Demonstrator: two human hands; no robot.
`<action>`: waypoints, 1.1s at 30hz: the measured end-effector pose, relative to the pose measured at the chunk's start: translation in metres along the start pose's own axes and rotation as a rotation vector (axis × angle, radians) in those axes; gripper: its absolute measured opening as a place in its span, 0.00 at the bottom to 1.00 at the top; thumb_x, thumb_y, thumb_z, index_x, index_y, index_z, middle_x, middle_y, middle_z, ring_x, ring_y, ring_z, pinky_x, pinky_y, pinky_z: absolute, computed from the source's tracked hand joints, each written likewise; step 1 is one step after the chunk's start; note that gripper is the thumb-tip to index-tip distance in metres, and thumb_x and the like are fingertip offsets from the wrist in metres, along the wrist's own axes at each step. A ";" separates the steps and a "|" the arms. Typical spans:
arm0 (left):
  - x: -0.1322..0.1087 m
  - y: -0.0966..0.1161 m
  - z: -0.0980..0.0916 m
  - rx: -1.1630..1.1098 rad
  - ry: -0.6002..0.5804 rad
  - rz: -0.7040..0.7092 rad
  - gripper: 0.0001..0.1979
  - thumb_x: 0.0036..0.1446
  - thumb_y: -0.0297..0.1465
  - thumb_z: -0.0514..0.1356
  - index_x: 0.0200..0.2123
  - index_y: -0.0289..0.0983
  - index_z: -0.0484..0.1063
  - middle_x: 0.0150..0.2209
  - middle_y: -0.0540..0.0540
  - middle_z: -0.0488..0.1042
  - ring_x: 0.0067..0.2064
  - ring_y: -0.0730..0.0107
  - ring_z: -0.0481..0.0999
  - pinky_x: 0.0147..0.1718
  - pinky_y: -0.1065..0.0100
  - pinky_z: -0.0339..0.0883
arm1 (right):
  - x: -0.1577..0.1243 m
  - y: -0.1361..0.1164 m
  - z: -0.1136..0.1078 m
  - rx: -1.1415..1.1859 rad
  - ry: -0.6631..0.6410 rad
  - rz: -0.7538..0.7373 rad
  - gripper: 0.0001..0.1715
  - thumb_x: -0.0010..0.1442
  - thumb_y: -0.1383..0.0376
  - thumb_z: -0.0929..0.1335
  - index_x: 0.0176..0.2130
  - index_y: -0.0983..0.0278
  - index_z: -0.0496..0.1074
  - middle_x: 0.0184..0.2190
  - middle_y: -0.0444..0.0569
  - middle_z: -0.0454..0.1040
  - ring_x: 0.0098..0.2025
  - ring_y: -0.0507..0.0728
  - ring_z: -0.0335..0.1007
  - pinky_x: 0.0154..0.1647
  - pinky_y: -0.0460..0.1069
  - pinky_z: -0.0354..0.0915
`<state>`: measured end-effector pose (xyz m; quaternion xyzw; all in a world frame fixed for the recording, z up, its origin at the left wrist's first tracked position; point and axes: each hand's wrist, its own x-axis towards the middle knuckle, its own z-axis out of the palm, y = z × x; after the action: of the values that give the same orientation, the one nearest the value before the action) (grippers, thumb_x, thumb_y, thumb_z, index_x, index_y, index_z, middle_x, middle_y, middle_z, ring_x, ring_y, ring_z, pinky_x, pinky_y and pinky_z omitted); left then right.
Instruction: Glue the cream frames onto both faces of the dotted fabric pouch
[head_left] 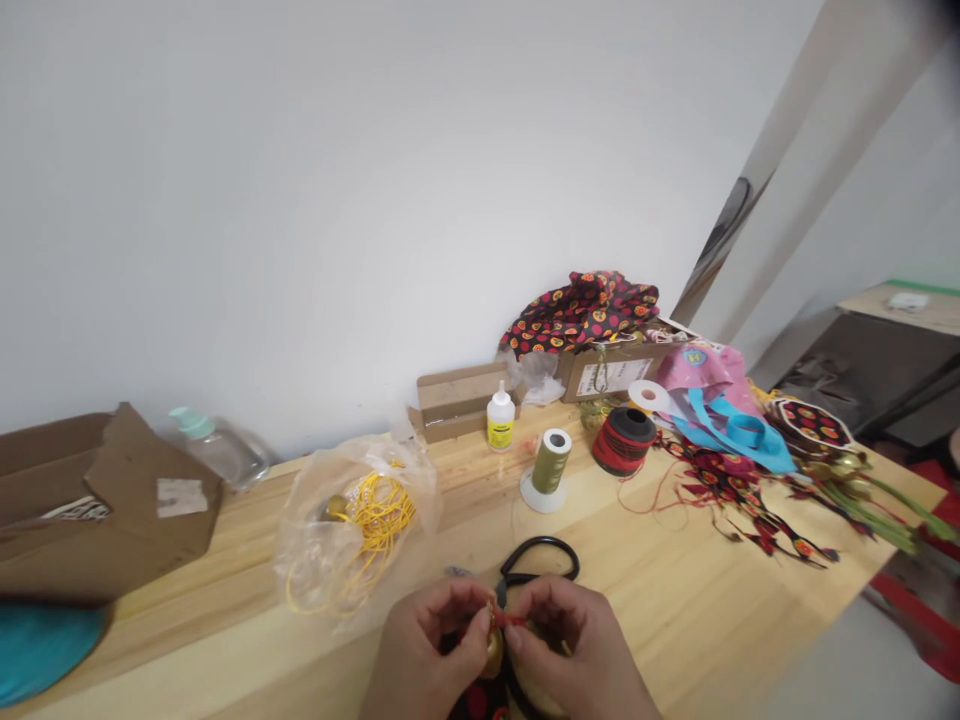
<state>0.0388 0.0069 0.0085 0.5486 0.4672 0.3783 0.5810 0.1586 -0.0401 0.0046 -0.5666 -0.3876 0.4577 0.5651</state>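
Both hands meet at the bottom middle of the view, over the wooden table (675, 590). My left hand (424, 650) is closed, its thumb and fingers pinching a small gold bell (492, 652). My right hand (574, 645) is closed too, pinching a short red cord (511, 620) right at the bell. Dark patterned fabric shows under the hands. Black scissors (538, 558) lie just beyond my fingers.
A clear bag of yellow cord (360, 530) lies to the left, by a cardboard box (97, 500). Behind stand an olive thread spool (551, 465), a red cord spool (624, 440), a glue bottle (500, 418), and patterned fabric (581, 310) on boxes. Ribbons (731, 430) clutter the right.
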 end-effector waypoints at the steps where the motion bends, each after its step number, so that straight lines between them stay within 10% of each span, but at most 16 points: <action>1: 0.000 0.001 0.000 -0.048 -0.007 -0.023 0.06 0.40 0.32 0.63 0.23 0.34 0.73 0.20 0.49 0.75 0.23 0.72 0.74 0.20 0.76 0.67 | 0.000 -0.001 -0.001 -0.082 0.007 -0.044 0.03 0.44 0.66 0.68 0.22 0.64 0.69 0.18 0.43 0.73 0.19 0.49 0.65 0.20 0.42 0.60; 10: 0.000 0.012 -0.001 -0.213 0.012 -0.194 0.10 0.35 0.33 0.67 0.22 0.34 0.72 0.20 0.48 0.76 0.20 0.74 0.71 0.18 0.76 0.64 | 0.004 -0.008 -0.003 -0.587 0.105 -0.867 0.08 0.45 0.76 0.66 0.24 0.63 0.68 0.19 0.44 0.72 0.21 0.49 0.66 0.22 0.41 0.62; 33: 0.005 0.008 -0.012 -0.224 -0.113 -0.205 0.04 0.37 0.28 0.65 0.20 0.34 0.73 0.21 0.47 0.76 0.24 0.72 0.73 0.25 0.74 0.65 | 0.004 -0.006 -0.002 -0.732 0.036 -1.006 0.07 0.48 0.75 0.66 0.26 0.64 0.68 0.21 0.45 0.73 0.21 0.50 0.61 0.21 0.45 0.59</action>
<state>0.0296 0.0156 0.0168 0.4503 0.4421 0.3352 0.6996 0.1622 -0.0368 0.0096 -0.4793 -0.7292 -0.0367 0.4870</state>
